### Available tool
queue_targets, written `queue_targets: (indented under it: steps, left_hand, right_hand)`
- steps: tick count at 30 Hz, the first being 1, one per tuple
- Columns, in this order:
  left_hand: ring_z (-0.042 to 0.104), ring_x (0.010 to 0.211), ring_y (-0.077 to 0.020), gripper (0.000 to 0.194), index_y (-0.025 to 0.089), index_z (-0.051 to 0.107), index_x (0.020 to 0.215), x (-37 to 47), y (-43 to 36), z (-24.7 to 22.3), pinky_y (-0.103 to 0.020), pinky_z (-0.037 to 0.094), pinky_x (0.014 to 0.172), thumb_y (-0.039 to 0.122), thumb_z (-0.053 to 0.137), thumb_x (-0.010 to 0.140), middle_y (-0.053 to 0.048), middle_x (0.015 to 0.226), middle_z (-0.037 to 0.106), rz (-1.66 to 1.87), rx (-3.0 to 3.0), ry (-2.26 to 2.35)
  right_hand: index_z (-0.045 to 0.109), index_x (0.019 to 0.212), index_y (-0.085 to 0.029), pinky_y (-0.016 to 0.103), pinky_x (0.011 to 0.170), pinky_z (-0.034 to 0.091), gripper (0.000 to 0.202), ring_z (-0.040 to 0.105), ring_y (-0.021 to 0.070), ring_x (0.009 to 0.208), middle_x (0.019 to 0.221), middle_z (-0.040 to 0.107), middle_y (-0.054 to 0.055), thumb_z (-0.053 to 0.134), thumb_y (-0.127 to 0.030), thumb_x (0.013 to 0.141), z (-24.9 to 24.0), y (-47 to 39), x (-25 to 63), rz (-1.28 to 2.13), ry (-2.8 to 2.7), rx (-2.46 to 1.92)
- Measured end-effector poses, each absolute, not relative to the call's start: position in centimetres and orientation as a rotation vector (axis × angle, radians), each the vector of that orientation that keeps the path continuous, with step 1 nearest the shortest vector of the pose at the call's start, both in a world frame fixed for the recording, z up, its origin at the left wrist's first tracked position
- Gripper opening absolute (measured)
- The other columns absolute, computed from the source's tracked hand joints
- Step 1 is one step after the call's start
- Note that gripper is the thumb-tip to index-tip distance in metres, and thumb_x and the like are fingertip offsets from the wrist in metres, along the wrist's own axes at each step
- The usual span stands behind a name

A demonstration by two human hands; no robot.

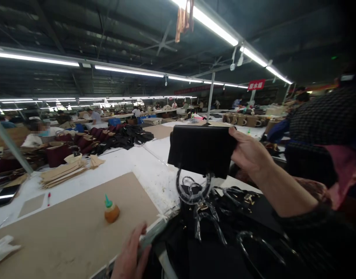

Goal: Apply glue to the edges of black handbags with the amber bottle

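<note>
My right hand [249, 151] grips the right upper edge of a black bag piece [201, 149], thumb at its corner, and holds it up over the table's edge. From its underside hangs a curved handle [192, 199] wrapped in clear plastic. Below lies a pile of black bag pieces [207, 252], several with plastic-wrapped handles and gold-coloured metal fittings. My left hand [131, 252] is low by the near edge of the table, fingers stretched out and apart, holding nothing. A small glue bottle [112, 214] with orange-brown contents and a green nozzle stands on the brown board [76, 232].
Stacked tan pieces [63, 174], a red pen [49, 199] and a crumpled white cloth [3, 250] lie to the left. Maroon bags [60, 153] and a black heap [128, 135] stand farther back. A person in a checked top [325, 116] is close on the right.
</note>
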State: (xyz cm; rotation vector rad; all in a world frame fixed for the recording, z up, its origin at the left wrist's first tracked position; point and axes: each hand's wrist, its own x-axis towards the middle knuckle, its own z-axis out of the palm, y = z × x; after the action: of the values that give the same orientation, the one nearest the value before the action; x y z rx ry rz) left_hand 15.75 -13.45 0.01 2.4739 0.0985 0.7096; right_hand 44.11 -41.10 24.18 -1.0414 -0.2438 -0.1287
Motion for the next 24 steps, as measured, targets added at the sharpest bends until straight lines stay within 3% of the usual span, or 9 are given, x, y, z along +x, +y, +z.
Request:
queue_targets:
  steps: [3,5,7,9,11,13,16,20,24]
  left_hand:
    - [0.056,0.135,-0.0325,0.056,0.017,0.053,0.142,16.4,-14.4,3.4,-0.048,0.053,0.111,0.007,0.069,0.089,-0.018,0.139,0.061,1.487,2.552,-0.258]
    - [0.046,0.143,-0.0357,0.058,0.022,0.060,0.133,15.7,-15.0,5.9,-0.059,0.042,0.118,-0.001,0.073,0.081,-0.015,0.148,0.051,1.737,2.545,-0.437]
    - [0.042,0.146,-0.0339,0.059,0.028,0.063,0.128,14.2,-14.7,8.0,-0.062,0.036,0.121,-0.003,0.076,0.079,-0.011,0.153,0.046,1.844,2.576,-0.508]
    - [0.044,0.145,-0.0301,0.058,0.029,0.064,0.131,12.0,-13.5,9.6,-0.058,0.035,0.122,-0.002,0.074,0.083,-0.010,0.150,0.052,1.846,2.670,-0.551]
    - [0.051,0.140,-0.0277,0.052,0.022,0.062,0.137,9.0,-11.4,11.3,-0.050,0.039,0.120,0.004,0.072,0.089,-0.012,0.141,0.063,1.759,2.787,-0.632]
    - [0.058,0.135,-0.0281,0.049,0.012,0.060,0.139,5.5,-9.4,13.2,-0.044,0.046,0.115,0.012,0.072,0.092,-0.015,0.135,0.069,1.641,2.856,-0.716]
    - [0.067,0.123,-0.0268,0.041,0.011,0.062,0.132,0.3,-7.5,16.4,-0.041,0.054,0.104,0.015,0.073,0.092,-0.015,0.129,0.073,1.566,2.769,-0.711]
    - [0.073,0.080,-0.0155,0.009,0.019,0.073,0.102,-4.3,-6.7,19.5,-0.027,0.057,0.083,0.021,0.070,0.094,-0.001,0.090,0.079,1.616,2.668,-0.273]
    - [0.065,0.069,-0.0140,0.024,0.019,0.075,0.084,-6.3,-5.3,19.8,-0.022,0.050,0.065,0.041,0.072,0.091,0.002,0.075,0.072,1.223,2.669,0.353]
  right_hand:
    - [0.069,0.106,-0.009,0.034,0.089,0.057,0.018,0.071,0.0167,0.090,0.090,0.076,0.007,0.053,-0.017,0.104,25.8,-38.1,39.4,0.038,-0.228,-1.006]
    - [0.069,0.105,-0.009,0.034,0.087,0.060,0.019,0.072,0.0171,0.088,0.088,0.076,0.007,0.051,-0.015,0.103,25.4,-35.9,35.7,0.139,-0.228,-0.981]
    - [0.069,0.104,-0.010,0.034,0.084,0.062,0.018,0.072,0.0176,0.084,0.085,0.075,0.006,0.052,-0.015,0.102,24.5,-33.9,31.9,0.244,-0.240,-0.962]
    - [0.069,0.102,-0.012,0.033,0.078,0.064,0.016,0.072,0.0180,0.079,0.081,0.074,0.004,0.053,-0.015,0.101,23.4,-32.3,28.6,0.336,-0.257,-0.947]
    - [0.069,0.100,-0.015,0.030,0.071,0.064,0.013,0.071,0.0178,0.073,0.078,0.073,0.003,0.057,-0.017,0.099,22.3,-31.1,25.8,0.418,-0.282,-0.935]
    - [0.069,0.094,-0.016,0.025,0.060,0.061,0.008,0.068,0.0162,0.065,0.074,0.071,0.002,0.062,-0.017,0.096,21.3,-30.0,23.7,0.509,-0.309,-0.926]
    - [0.067,0.085,-0.016,0.021,0.050,0.055,0.011,0.064,0.0138,0.058,0.070,0.068,0.002,0.065,-0.021,0.095,19.6,-27.9,21.1,0.664,-0.334,-0.921]
    - [0.069,0.085,-0.014,0.022,0.061,0.057,0.023,0.066,0.0135,0.064,0.076,0.071,0.005,0.058,-0.027,0.100,16.0,-25.0,17.6,0.887,-0.354,-0.912]
    - [0.072,0.093,-0.017,0.025,0.066,0.057,0.025,0.068,0.0147,0.070,0.087,0.074,0.005,0.062,-0.038,0.099,10.7,-24.4,13.6,1.114,-0.399,-0.875]
